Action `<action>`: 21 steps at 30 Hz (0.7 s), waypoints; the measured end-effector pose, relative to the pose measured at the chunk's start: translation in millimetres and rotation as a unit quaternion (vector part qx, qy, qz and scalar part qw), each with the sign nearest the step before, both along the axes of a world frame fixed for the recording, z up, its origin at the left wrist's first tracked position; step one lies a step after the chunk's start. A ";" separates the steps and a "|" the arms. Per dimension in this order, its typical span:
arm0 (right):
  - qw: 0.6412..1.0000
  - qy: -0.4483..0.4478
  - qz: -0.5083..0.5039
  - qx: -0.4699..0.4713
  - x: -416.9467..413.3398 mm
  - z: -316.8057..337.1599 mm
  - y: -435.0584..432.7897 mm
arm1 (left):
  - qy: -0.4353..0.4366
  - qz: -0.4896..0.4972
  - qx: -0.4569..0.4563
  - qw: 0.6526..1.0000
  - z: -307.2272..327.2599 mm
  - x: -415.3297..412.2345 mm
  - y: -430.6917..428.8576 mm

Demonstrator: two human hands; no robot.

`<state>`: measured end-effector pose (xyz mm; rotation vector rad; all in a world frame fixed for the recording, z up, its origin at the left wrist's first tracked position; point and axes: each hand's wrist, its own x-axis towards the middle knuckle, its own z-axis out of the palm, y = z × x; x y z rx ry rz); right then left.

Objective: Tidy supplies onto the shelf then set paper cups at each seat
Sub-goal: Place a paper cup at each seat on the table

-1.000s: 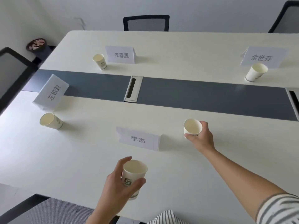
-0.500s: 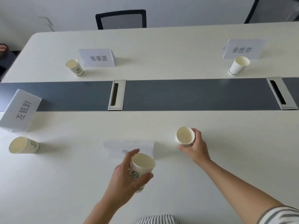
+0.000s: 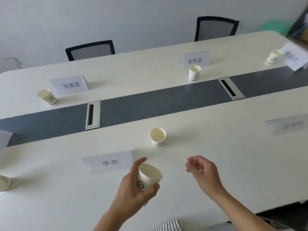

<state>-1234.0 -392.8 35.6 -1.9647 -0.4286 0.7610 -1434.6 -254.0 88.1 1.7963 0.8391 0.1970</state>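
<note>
Left hand [image 3: 133,189] is up off the surface [image 3: 225,147], fingers and thumb wrapped round a paper cup [image 3: 149,177], logo facing us, mouth tipped to the right. Right hand [image 3: 203,172] holds nothing, fingers loosely curled, hovering over the white top and apart from everything.

Beyond both hands a second cup [image 3: 157,136] stands upright alone, just past the right corner of the near name card [image 3: 110,162] and short of the dark centre strip [image 3: 166,100]. There's a wide bare stretch to its right, running out to a blurred card [image 3: 290,125]. The near edge cuts in at the lower right, beyond the right forearm.

Across the strip, a far-left cup [image 3: 47,96] stands just beside its card [image 3: 70,84], and a far-middle cup [image 3: 194,73] just in front of its own card [image 3: 195,60], both well back from the far edge. A blurred corner cup [image 3: 272,57] sits far right, and a cropped cup [image 3: 5,182] at the left border. Two chairs [image 3: 90,50] wait behind.
</note>
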 end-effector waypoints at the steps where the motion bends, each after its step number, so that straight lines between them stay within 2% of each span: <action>1: 1.000 0.007 -0.008 0.017 -7.5 7.6 -15.4 | -0.006 -0.016 0.002 1.000 2.3 1.0 -11.9; 7: 0.995 0.042 -0.079 0.054 -52.0 37.9 -123.1 | 0.007 -0.154 -0.005 0.988 5.2 5.4 -90.8; 11: 0.985 0.079 -0.132 0.072 -79.4 50.0 -193.3 | 0.008 -0.242 0.040 0.970 3.2 12.7 -145.1; 21: 0.965 0.136 -0.213 0.074 -85.0 71.5 -317.5 | -0.047 -0.417 0.069 0.905 20.8 75.8 -270.2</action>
